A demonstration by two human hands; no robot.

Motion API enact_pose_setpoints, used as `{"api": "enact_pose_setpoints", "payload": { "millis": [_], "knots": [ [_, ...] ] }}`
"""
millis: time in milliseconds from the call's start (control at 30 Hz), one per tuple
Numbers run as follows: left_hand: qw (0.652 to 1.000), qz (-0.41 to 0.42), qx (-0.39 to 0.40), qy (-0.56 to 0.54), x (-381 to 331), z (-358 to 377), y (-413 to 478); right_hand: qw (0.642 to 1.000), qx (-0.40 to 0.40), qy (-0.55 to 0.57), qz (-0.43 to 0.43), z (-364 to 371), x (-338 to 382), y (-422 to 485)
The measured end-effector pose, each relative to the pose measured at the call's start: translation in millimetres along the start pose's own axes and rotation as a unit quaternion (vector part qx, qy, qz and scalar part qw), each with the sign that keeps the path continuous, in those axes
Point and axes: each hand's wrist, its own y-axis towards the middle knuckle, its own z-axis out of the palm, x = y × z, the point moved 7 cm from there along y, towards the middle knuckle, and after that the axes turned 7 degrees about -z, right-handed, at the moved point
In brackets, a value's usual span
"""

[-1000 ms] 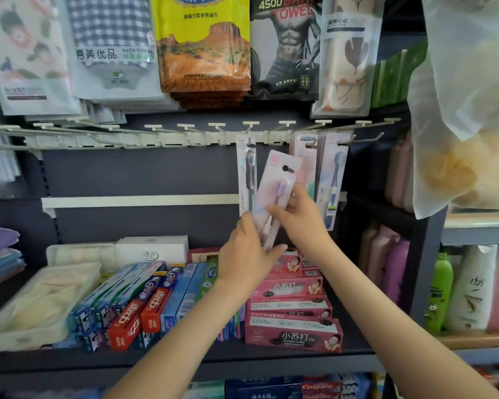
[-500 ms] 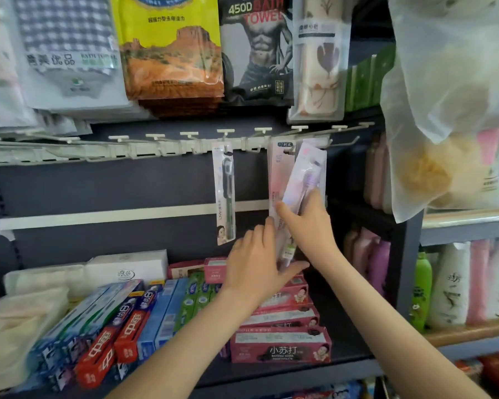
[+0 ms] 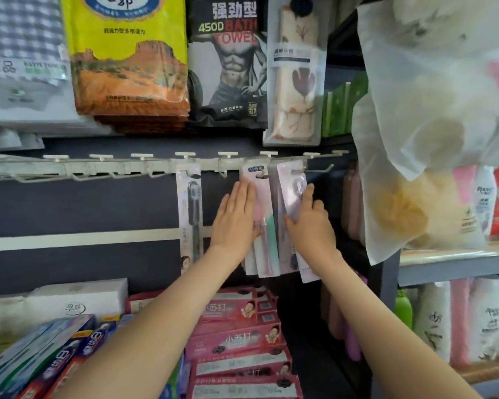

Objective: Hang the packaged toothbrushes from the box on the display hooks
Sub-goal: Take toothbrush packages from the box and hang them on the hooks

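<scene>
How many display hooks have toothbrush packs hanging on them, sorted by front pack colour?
Clear flat pack with dark grey toothbrush: 1 hook
Pale pink card pack under the left hand: 1 hook
Lilac card pack under the right hand: 1 hook
Total: 3 hooks

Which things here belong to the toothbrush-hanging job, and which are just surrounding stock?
Job: pink toothbrush pack on its hook, under the right hand; left hand flat on the pink-and-teal toothbrush pack; dark toothbrush pack; hook rail.
Stock: pink toothpaste boxes; bath towel packs; bottles; bagged sponge.
</scene>
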Motion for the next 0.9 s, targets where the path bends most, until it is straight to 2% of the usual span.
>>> {"api": "enact_pose_setpoints", "payload": {
  "millis": [233, 433, 567, 633, 733, 833, 900],
  "knots": [
    [0.999, -0.037, 0.03, 0.004, 1, 17, 5, 0.999, 0.002, 0.021, 0.028, 23, -1, 11],
    [0.999, -0.034, 0.0, -0.013, -2, 17, -1, 0.998, 0.025, 0.034, 0.047, 38, -4, -5],
    [0.999, -0.017, 0.012, -0.044, -1, 16, -22, 1.0, -0.006, -0.013, 0.012, 41, 3, -38],
    [0.997, -0.012, 0.007, -0.08, 4, 11, -46, 0.999, -0.023, -0.016, -0.025, 41, 17, -64],
    [0.992, 0.001, 0.002, -0.129, 17, 6, -106, 0.996, -0.024, 0.066, -0.053, 50, 46, -120],
    [0.983, -0.006, 0.024, -0.184, 45, 9, -192, 0.991, 0.045, 0.102, -0.071, 75, 79, -192],
    [0.976, -0.036, 0.067, -0.204, 74, 16, -256, 0.985, 0.103, 0.123, -0.069, 99, 100, -245]
  ]
}}
